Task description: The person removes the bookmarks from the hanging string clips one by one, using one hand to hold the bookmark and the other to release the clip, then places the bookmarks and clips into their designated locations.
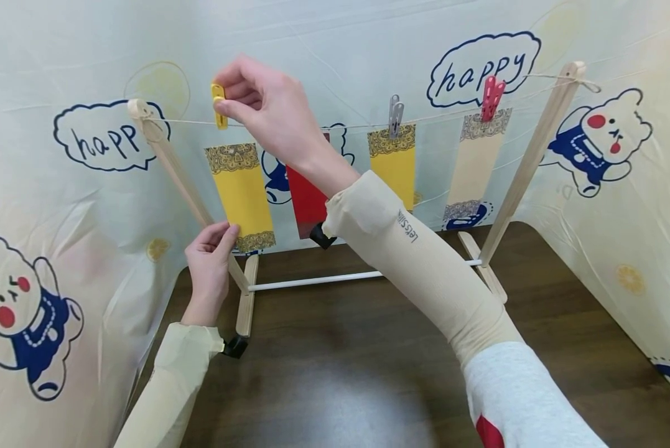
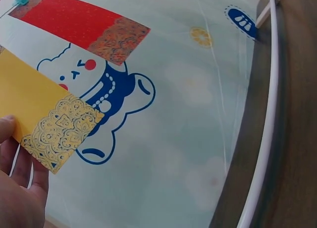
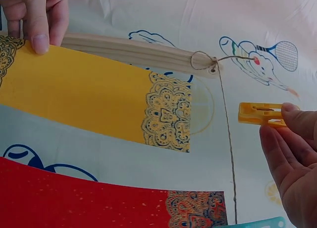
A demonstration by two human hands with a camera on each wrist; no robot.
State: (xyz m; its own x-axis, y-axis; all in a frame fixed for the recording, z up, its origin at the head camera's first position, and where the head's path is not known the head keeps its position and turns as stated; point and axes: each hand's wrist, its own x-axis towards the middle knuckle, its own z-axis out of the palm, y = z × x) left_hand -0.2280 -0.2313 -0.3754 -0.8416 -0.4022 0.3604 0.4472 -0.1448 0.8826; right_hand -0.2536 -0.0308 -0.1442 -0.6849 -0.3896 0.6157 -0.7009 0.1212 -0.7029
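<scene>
Pinching yellow plastic peg (image 1: 218,106) at the twine line (image 1: 335,127): right hand (image 1: 267,106) | left hand (image 1: 208,261) grips yellow card (image 1: 241,193) by its patterned lower edge | backdrop reads "happy" | sleeve print "Let's Slim" | dark wood-grain bench (image 1: 368,361)

The dark wooden worktop (image 1: 368,348) carries a wooden drying rack (image 1: 527,165); its feet stand directly on the worktop, the left foot just below the left fingers (image 1: 223,236).

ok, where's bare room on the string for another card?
Free stretch: twine string between the wooden left post and the yellow plastic clip pinched by the right hand. Crowded rightward: grey clip, red clip, hanging cards.
</scene>
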